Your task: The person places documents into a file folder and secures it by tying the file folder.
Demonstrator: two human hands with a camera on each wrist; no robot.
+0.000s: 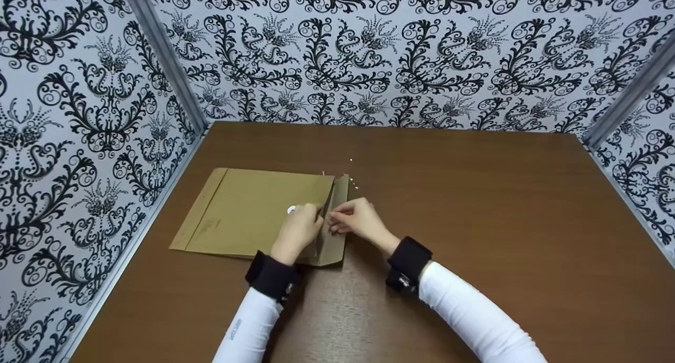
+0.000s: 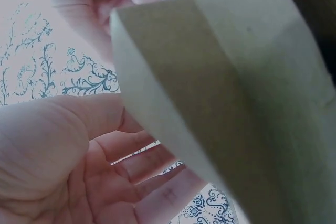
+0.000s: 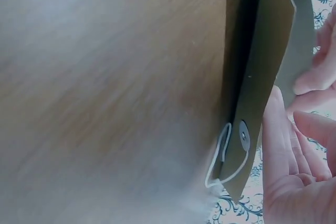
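A flat brown paper envelope (image 1: 253, 204) lies on the table, its flap (image 1: 337, 236) folded out along the right side and standing slightly apart from the body. My left hand (image 1: 300, 228) grips the envelope's edge at the opening; in the left wrist view its thumb meets the paper, and the fingertips go behind it. Beside the flap is my right hand (image 1: 361, 220). The right wrist view shows its fingers fairly straight against the flap, the thumb apart. A pale round button (image 3: 244, 136) with a white string (image 3: 212, 169) is fixed on the flap.
The brown wooden table (image 1: 474, 220) extends to the right of the hands. Several tiny pale bits (image 1: 352, 181) lie just beyond the envelope's far right corner. Patterned black-and-white walls (image 1: 395, 51) stand behind and at both sides.
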